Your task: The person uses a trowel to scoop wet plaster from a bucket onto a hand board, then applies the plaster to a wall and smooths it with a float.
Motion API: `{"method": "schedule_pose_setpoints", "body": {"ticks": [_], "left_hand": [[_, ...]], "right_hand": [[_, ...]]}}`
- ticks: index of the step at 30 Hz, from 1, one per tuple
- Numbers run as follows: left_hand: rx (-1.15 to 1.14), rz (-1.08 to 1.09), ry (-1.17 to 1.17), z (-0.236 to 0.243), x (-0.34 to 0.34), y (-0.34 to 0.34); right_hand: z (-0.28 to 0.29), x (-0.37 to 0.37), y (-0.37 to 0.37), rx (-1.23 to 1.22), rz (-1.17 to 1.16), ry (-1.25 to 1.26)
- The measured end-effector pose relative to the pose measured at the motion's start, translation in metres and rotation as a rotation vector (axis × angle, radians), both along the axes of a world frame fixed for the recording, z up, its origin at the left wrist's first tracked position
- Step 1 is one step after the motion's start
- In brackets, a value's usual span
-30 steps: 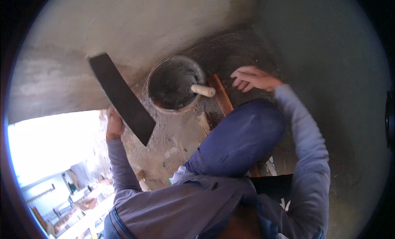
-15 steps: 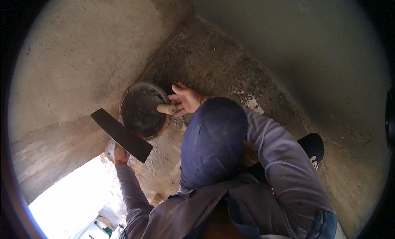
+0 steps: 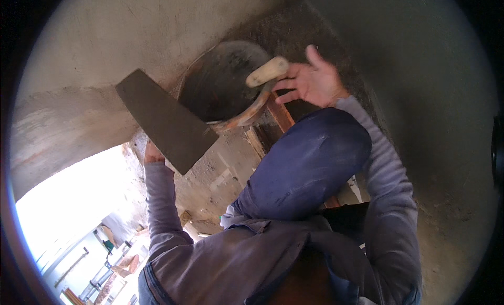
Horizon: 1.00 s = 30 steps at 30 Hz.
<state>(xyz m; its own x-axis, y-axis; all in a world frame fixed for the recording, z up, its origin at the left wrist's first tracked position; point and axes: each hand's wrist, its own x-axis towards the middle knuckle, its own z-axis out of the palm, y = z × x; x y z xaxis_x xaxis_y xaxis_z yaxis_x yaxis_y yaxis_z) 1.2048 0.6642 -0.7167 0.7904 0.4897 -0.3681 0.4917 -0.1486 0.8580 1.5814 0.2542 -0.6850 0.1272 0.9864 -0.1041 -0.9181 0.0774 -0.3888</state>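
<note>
My left hand (image 3: 154, 154) grips a plastering trowel with a long, dark rectangular blade (image 3: 167, 121) from below; its handle is hidden behind the blade. The blade tilts beside a round bucket (image 3: 247, 117) holding dark grey wet mortar (image 3: 218, 84). A pale wooden handle (image 3: 268, 72) sticks out over the bucket's right side, and the tool it belongs to is hidden. My right hand (image 3: 316, 82) is open, palm up and fingers spread, with its fingertips close to this handle; I cannot tell whether they touch.
My bent knee (image 3: 315, 158) in blue trousers rises just below the bucket. Bare plastered walls (image 3: 105, 48) meet in a corner behind it. A reddish bar (image 3: 281, 113) and wood scraps (image 3: 256, 141) lie by the bucket. A bright opening (image 3: 68, 184) is at lower left.
The view has shifted, and the bucket now appears larger and higher. My right hand's fingers have spread wider near the wooden handle. My left hand keeps the trowel, whose blade now shows more broadly.
</note>
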Motion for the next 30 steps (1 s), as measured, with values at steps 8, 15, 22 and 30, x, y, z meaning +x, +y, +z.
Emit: {"method": "schedule_pose_setpoints", "body": {"ticks": [8,15,22,30], "left_hand": [[0.957,-0.798,-0.176,-0.022,0.091,-0.057],[1.169,-0.989,-0.297,-0.017,0.147,-0.073],[-0.455,-0.146,-0.060,0.042,0.236,-0.148],[-0.059,-0.493,-0.280,0.047,0.258,-0.139]], "right_hand": [[0.034,0.002,-0.073,-0.612,-0.196,-0.243],[0.055,0.011,-0.053,-1.032,0.260,-1.036],[0.049,0.038,-0.013,-1.033,0.661,-1.807],[0.085,0.029,-0.033,-0.862,0.618,-2.196]]}}
